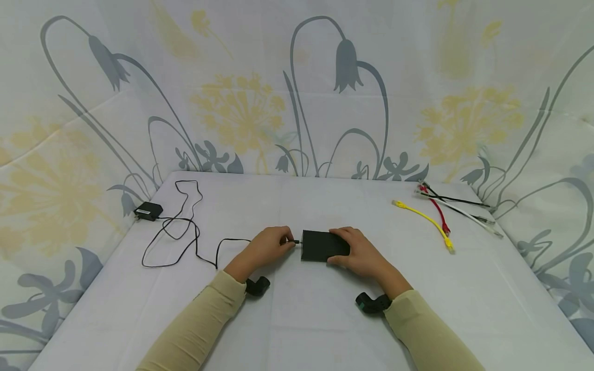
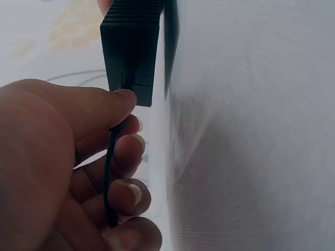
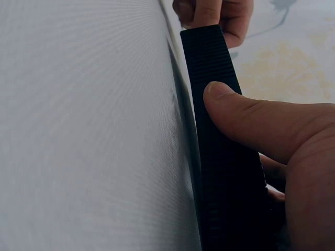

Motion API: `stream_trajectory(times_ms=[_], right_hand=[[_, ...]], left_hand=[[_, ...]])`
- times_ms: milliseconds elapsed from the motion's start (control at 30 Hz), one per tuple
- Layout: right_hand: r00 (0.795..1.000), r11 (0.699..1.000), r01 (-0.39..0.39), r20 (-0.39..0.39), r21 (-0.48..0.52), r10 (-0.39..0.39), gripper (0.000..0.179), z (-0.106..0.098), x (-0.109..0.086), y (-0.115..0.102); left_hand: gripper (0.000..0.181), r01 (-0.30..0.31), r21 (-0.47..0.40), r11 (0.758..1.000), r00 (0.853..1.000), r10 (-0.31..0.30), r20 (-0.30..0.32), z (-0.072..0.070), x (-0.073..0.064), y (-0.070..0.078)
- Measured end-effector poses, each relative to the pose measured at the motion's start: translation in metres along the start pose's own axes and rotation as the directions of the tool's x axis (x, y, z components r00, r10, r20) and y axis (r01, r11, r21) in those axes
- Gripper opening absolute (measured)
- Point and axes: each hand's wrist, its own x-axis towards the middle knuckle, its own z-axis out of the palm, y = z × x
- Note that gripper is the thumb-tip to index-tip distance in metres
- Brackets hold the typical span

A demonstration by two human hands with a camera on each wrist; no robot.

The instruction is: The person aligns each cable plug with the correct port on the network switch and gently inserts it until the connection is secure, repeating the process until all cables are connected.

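Note:
A black ribbed box [image 1: 317, 246] lies at the middle of the white-covered table. My right hand [image 1: 359, 252] grips its right part, the thumb [image 3: 225, 104] along the near ribbed side and the fingers round the far side. At the box's left end, my left hand [image 1: 266, 250] pinches the black plug [image 1: 293, 241] of a thin cable between thumb and fingers. In the left wrist view the cable [image 2: 108, 178] runs down across the curled fingers, and the plug points at the box's end face [image 2: 131, 57]. How far the plug sits in a socket I cannot tell.
The black cable [image 1: 197, 242] loops leftward to a power adapter [image 1: 148, 211] near the table's left edge. Toward the back right lie a yellow network cable [image 1: 424, 216], a red one [image 1: 438, 208], and several black and white ones. A patterned cloth [image 1: 260, 51] hangs behind.

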Motion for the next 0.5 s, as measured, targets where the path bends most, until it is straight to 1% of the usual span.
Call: stream_trajectory(times_ms=[200,500], right_hand=[[1.000,1.000,0.004,0.002,-0.001,-0.004,0.074,0.0002,0.0000,-0.0003],[1.000,1.000,0.012,0.007,-0.022,-0.012,0.074,0.0010,0.0012,-0.0017]], left_hand=[[0.011,-0.017,-0.008,1.000,1.000,0.017,-0.001,0.0018,0.0001,-0.0013],[0.008,-0.034,-0.009,0.999,0.999,0.035,0.016,0.0029,0.0004,-0.0026]])
